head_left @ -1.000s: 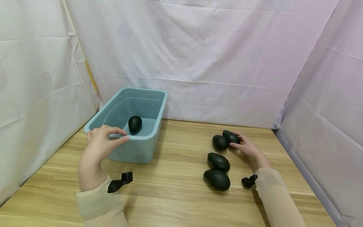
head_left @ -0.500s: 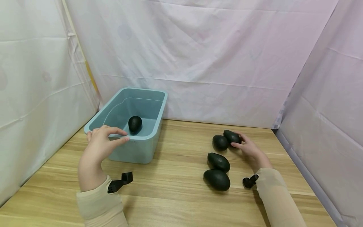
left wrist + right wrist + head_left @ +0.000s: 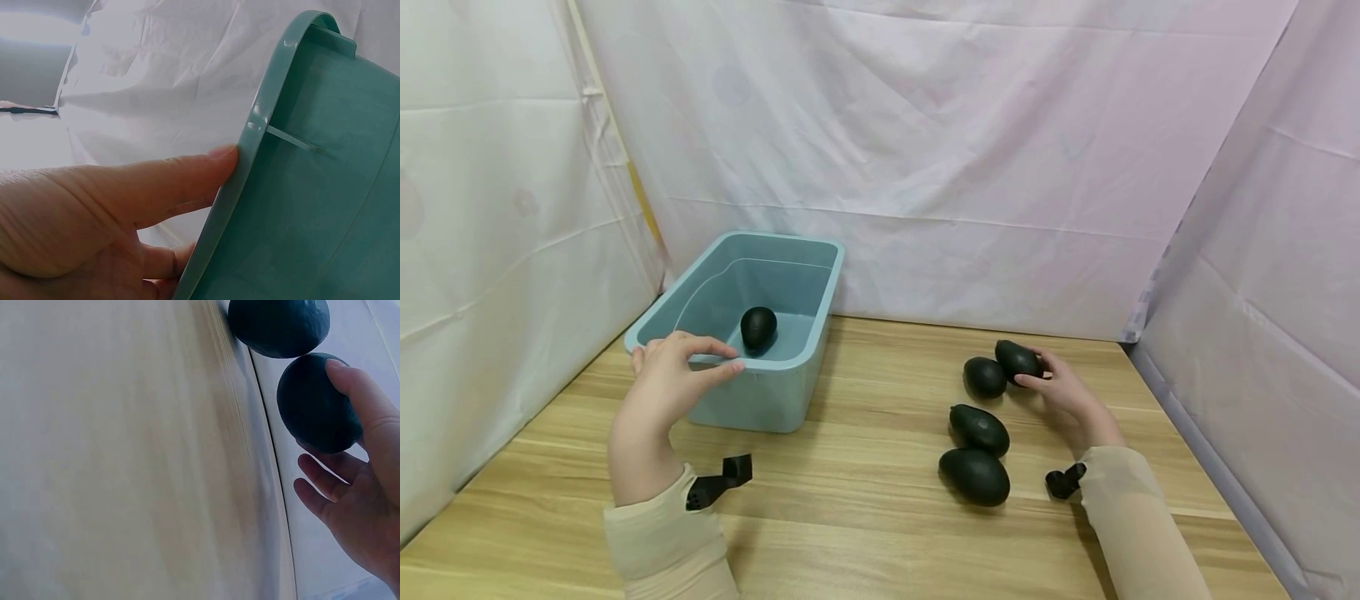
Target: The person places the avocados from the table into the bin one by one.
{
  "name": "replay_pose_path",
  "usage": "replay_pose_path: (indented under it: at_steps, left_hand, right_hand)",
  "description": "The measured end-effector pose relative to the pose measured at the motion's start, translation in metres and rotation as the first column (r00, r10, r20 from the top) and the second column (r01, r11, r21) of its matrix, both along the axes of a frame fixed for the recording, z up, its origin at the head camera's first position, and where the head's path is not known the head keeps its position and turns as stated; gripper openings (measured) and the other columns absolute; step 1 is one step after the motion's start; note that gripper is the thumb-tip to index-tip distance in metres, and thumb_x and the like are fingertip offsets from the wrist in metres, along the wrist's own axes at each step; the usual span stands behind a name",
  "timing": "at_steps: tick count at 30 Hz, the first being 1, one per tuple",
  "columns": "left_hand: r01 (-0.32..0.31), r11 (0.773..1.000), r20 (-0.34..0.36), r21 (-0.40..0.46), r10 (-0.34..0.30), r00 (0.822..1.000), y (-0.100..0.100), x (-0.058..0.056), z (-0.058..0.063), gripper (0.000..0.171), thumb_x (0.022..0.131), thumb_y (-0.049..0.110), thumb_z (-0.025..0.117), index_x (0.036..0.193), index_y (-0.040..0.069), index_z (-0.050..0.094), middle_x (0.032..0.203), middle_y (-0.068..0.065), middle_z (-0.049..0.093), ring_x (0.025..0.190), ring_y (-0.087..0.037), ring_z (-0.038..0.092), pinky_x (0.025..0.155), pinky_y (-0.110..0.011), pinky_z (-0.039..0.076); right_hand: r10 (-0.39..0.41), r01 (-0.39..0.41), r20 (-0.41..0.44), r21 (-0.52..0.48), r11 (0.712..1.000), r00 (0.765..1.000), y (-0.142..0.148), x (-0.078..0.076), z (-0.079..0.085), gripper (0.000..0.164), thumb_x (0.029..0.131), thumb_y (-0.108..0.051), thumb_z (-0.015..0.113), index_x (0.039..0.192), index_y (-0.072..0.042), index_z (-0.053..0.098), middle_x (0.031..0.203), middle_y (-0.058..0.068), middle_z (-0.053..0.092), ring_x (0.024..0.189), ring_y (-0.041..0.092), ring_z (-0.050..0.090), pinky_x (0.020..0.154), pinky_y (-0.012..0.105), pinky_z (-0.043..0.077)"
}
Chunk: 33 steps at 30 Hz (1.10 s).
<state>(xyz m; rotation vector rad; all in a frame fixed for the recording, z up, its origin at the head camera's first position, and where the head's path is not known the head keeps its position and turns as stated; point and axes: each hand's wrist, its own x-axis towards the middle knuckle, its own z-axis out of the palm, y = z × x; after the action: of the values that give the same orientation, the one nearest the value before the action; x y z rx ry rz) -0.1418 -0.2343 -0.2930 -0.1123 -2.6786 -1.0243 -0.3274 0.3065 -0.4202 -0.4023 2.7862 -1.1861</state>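
Observation:
My left hand holds the near rim of a blue plastic bin, and in the left wrist view the thumb presses against the bin's rim. One dark avocado lies inside the bin. At the back right of the table, my right hand grips a dark avocado between thumb and fingers. In the right wrist view the thumb rests on that avocado, and two fingers stand off it. A second avocado sits right beside the held one.
Two more avocados lie touching each other, nearer the front of the wooden table. White cloth hangs behind and at both sides. Black camera mounts are strapped to the wrists.
My right hand has shifted slightly to the right with its avocado, which has also risen a little in the view. My left hand and the bin stay in place.

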Motion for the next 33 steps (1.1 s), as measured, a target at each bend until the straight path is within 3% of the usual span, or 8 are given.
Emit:
replay_pose_path:
  at_steps: [14, 33]
  left_hand:
    - [-0.005, 1.000, -0.003, -0.001, 0.005, 1.000, -0.001, 0.002, 0.000, 0.023, 0.086, 0.025, 0.073, 0.100, 0.006, 0.074, 0.107, -0.020, 0.058, 0.108, -0.049, 0.037, 0.099, -0.071, -0.012]
    - [0.002, 1.000, 0.000, -0.005, -0.002, 1.000, 0.000, 0.001, 0.000, 0.024, 0.086, 0.025, 0.072, 0.101, 0.006, 0.074, 0.110, -0.021, 0.057, 0.112, -0.051, 0.035, 0.099, -0.071, -0.013]
  right_hand:
    - [-0.013, 0.014, -0.057, 0.026, 1.000, 0.998, -0.002, 0.006, 0.011, 0.077, 0.090, -0.043, 0.065, 0.148, -0.005, 0.032, 0.132, 0.030, 0.045, 0.120, 0.043, 0.043, 0.094, 0.060, 0.037]
    - [-0.081, 0.080, -0.107, -0.011, 0.997, 0.991, -0.006, 0.024, 0.027, 0.076, 0.088, -0.046, 0.067, 0.146, -0.008, 0.036, 0.129, 0.026, 0.046, 0.118, 0.042, 0.041, 0.090, 0.062, 0.036]
